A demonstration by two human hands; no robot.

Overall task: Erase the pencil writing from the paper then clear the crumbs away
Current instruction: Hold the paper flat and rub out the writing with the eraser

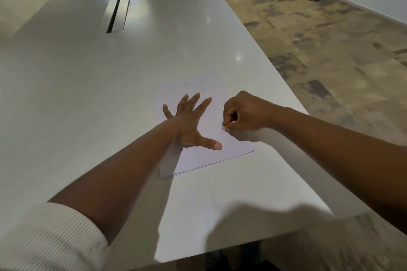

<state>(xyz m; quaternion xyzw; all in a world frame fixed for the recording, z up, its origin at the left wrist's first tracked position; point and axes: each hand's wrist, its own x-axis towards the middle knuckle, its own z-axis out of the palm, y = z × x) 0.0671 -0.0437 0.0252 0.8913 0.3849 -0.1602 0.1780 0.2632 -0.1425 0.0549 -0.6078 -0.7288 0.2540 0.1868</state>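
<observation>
Your left hand (189, 121) lies flat, fingers spread, on the paper (211, 138); your right hand (244, 112) pinches a small eraser (225, 128) at its right edge. Ease that flat palm and the sheet could slide or crease; crumbs (193, 83) near its far edge may scatter.

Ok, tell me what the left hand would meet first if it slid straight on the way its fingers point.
Probably the crumbs on the far part of the paper. The left hand lies flat, fingers pointing away; beyond them only bare table shows.

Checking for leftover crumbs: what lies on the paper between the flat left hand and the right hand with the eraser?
In the head view, only bare paper shows between the left hand and the right hand pinching the eraser. Small dark crumbs lie farther up the sheet.
</observation>
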